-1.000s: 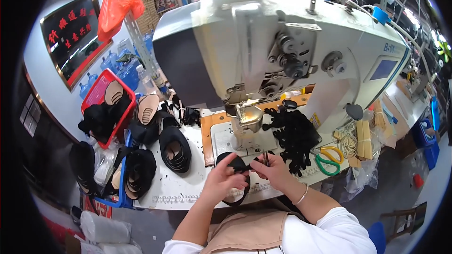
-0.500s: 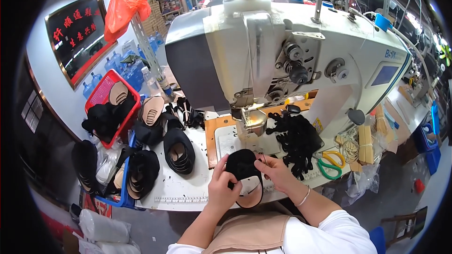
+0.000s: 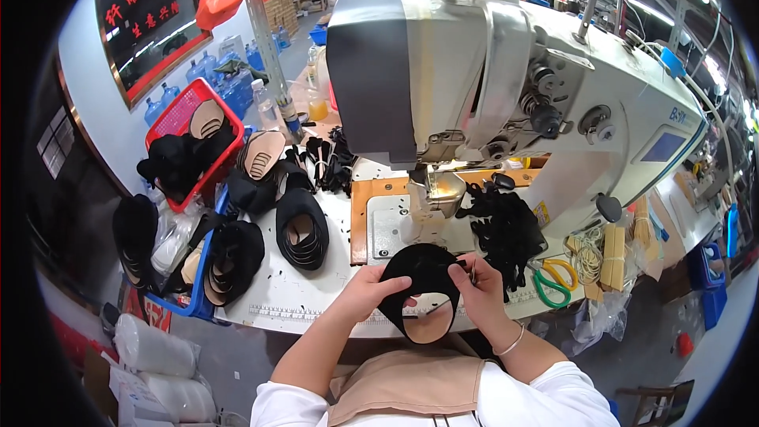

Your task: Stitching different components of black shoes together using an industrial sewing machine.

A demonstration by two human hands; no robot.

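A black fabric shoe upper with a beige lining and a wide opening is held up in front of the sewing machine. My left hand grips its left edge, thumb on the black face. On the opposite edge my right hand is closed, thumb on top. A small dark piece shows by the right fingers, too small to name. Beyond the upper is the machine's presser area, lit by a lamp. To the right lies a heap of black straps.
More black uppers lie left on the white table, by a red basket and a blue crate. Green-and-yellow-handled scissors, coiled cord and beige bundles lie right. A ruler strip edges the front.
The view has shifted, and the machine sits farther right. The upper is spread wider and flatter; my left hand has moved out to its left edge, with the thumb on top.
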